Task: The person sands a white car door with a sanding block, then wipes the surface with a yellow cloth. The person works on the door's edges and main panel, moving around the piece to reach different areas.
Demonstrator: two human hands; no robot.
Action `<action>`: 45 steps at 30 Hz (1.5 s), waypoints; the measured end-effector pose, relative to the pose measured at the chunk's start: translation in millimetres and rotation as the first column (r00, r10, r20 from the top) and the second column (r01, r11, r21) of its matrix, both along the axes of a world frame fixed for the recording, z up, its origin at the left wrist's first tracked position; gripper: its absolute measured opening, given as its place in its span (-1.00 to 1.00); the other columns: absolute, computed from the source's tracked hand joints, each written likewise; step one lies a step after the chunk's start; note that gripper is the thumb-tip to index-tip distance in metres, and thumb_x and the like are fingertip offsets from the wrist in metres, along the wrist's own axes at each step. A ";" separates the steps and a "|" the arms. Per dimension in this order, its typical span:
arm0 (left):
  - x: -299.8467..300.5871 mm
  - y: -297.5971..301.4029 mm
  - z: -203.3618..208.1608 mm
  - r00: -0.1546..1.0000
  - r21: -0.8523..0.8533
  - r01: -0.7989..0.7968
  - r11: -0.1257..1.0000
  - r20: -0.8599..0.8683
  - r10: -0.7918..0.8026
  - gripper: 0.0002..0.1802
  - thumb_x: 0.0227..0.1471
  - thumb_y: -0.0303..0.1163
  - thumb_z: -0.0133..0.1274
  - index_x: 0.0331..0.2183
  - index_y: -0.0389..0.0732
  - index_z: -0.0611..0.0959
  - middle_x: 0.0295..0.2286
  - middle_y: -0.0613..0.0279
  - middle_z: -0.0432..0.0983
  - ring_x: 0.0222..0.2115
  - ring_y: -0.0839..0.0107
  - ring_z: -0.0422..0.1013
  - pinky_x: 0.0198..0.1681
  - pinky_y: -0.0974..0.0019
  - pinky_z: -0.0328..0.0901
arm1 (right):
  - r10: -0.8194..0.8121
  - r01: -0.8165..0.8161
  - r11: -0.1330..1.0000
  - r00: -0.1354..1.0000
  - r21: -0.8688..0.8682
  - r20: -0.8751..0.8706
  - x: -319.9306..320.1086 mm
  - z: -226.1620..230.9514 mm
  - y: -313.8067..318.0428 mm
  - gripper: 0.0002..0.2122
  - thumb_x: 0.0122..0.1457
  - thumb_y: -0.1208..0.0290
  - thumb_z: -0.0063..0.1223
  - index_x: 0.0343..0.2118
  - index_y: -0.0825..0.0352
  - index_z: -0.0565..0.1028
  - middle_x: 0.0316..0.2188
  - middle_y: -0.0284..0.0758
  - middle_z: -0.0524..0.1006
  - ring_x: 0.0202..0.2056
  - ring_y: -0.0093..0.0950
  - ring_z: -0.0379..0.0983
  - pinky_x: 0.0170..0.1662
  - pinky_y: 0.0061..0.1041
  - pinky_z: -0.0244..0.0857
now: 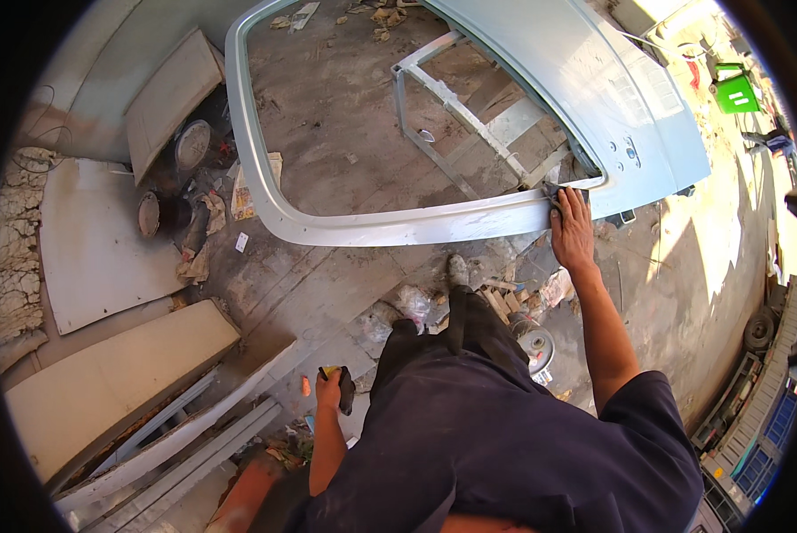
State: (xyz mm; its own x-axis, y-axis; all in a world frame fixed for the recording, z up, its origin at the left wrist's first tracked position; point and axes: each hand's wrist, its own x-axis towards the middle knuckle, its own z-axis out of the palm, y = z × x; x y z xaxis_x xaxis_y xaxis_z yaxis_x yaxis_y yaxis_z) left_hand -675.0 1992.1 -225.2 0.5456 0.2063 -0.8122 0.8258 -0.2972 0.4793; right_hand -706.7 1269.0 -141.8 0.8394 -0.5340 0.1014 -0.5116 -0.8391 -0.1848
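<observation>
A large pale silver-blue vehicle door panel [621,115] with a big window opening stretches across the upper middle. My right hand [574,233] lies on the lower rail of its window frame, near the right corner. Under those fingers is a dark grey piece of what looks like sandpaper [554,192], pressed to the metal and partly hidden. My left hand [329,388] hangs low at my left side, away from the door. Its fingers are wrapped round a dark object with a yellow part [347,391]; its kind is unclear.
A metal stand [456,107] shows through the window opening. Loose panels [105,249] and a long cream panel [123,382] lie at the left. Near my feet are a round tin [536,342], plastic bags [412,304] and scraps. A green bin [736,93] stands far right.
</observation>
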 end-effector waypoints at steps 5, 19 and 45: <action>-4.8 73.7 -20.2 0.997 0.009 -0.029 1.000 0.079 0.028 -0.48 0.21 -0.13 0.36 0.07 -0.24 0.66 -0.22 0.14 0.69 -0.38 0.31 0.62 -0.32 0.16 0.53 | 0.197 -0.197 0.980 0.980 -0.005 0.034 71.1 16.3 139.4 -0.39 0.49 0.24 0.12 0.46 0.52 0.38 0.47 0.05 0.34 0.50 0.08 0.20 0.61 0.06 -0.01; -85.1 121.8 12.7 0.982 0.006 -0.189 0.982 0.005 0.189 -0.53 0.21 -0.24 0.33 0.07 -0.24 0.63 -0.25 0.11 0.69 -0.44 0.21 0.66 -0.40 0.08 0.59 | 0.656 -0.668 0.733 0.744 0.129 0.124 172.4 16.4 282.3 -0.41 0.50 0.24 0.09 0.52 0.32 0.36 0.55 -0.13 0.32 0.57 -0.10 0.19 0.66 -0.06 -0.04; -199.7 44.4 -9.3 0.862 -0.082 -0.507 0.858 -0.053 0.504 -0.61 0.26 -0.21 0.31 0.00 -0.23 0.63 -0.29 0.08 0.69 -0.45 0.22 0.67 -0.40 0.13 0.59 | 0.864 -0.877 0.464 0.418 0.123 -0.280 116.8 35.5 164.9 -0.10 0.33 0.18 0.33 0.66 0.25 0.14 0.71 -0.21 0.03 0.71 -0.20 -0.14 0.73 -0.02 -0.36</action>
State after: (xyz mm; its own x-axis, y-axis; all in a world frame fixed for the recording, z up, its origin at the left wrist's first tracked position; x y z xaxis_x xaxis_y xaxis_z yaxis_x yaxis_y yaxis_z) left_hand -874.7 2036.5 -234.4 0.3621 0.3728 -0.8544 0.8648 0.2077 0.4572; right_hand -589.9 1433.9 -106.3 0.8434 0.4969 -0.2043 0.4784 -0.8676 -0.1355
